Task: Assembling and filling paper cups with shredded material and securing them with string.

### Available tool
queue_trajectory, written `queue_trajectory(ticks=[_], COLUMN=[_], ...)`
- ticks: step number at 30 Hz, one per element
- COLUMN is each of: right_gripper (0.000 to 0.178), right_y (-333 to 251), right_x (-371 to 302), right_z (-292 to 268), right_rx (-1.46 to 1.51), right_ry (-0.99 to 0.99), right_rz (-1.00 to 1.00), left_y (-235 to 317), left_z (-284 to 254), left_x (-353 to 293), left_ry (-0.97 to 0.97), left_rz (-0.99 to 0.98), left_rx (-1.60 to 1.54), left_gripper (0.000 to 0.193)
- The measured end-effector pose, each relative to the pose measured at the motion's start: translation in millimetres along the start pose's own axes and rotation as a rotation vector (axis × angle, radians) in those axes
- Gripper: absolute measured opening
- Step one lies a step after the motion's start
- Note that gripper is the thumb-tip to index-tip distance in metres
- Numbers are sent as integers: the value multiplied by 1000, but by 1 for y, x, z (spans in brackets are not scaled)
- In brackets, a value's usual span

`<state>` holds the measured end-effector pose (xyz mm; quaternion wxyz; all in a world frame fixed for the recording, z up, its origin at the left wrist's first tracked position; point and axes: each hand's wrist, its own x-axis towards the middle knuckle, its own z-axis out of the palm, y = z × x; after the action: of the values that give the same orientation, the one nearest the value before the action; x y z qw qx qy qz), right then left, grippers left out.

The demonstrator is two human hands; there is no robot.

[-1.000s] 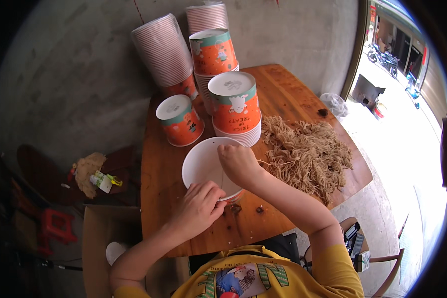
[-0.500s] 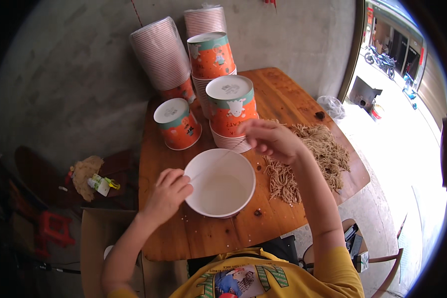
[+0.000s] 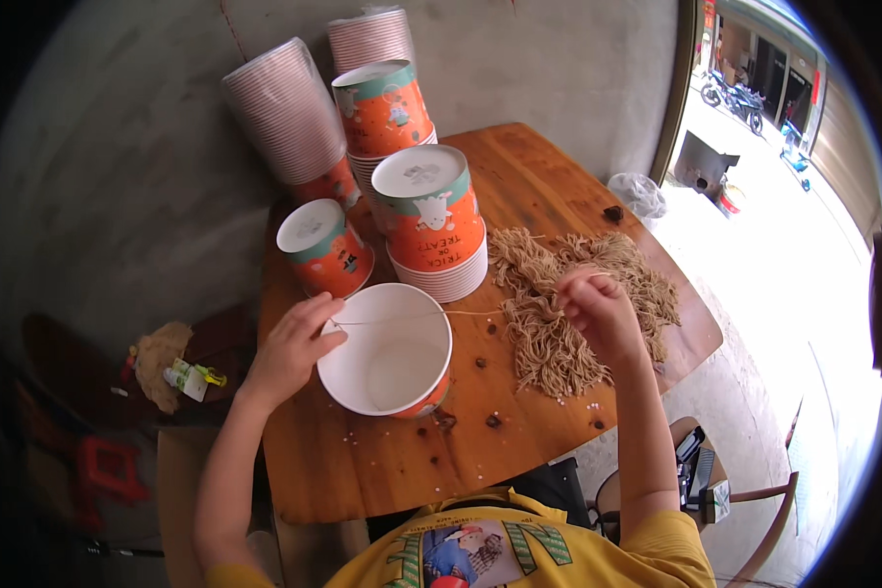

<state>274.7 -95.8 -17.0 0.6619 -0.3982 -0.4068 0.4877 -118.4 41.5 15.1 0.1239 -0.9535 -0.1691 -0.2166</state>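
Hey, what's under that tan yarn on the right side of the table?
The wooden tabletop shows around the tan yarn, which lies on it. Anything directly beneath is covered by the strands and can't be seen.

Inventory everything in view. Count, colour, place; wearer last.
open bucket: 1, white inside, orange outside, table front
cord: 1, beige, across its mouth
bucket stacks: 2, orange, behind it
lone upturned bucket: 1, orange, beside stacks
wrapped stacks: 2, pale pink, table back
cord pile: 1, tan, table right
table: 1, brown, centre
plastic bag: 1, clear, beyond table
bundle: 1, tan, far left
stool: 1, red, left
carton: 1, brown, lower left
motorbike: at least 1, blue, outside
shirt: 1, yellow, bottom
left hand: 1, bucket rim
right hand: 1, over pile
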Motion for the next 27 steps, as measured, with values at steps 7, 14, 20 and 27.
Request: queue_trajectory(ticks=[7,14,20,27], right_gripper=[13,16,21,20], right_y=[-4,7,9,17], right_x=[-12,-21,-20,-16], right_z=[75,98,88,92], right_rx=[-764,-1035,-913,-651], right_ry=[-500,-658,-610,-357], right_rz=[-356,-539,-288,-172], left_y=[98,139,128,122], left_z=[-12,2,7,5], left_x=[43,76,81,90], left_ry=[193,42,128,126], left_rz=[-561,-677,-716,-744], left_rx=[-999,-1184,-1224,-1317], left_gripper=[30,19,12,13])
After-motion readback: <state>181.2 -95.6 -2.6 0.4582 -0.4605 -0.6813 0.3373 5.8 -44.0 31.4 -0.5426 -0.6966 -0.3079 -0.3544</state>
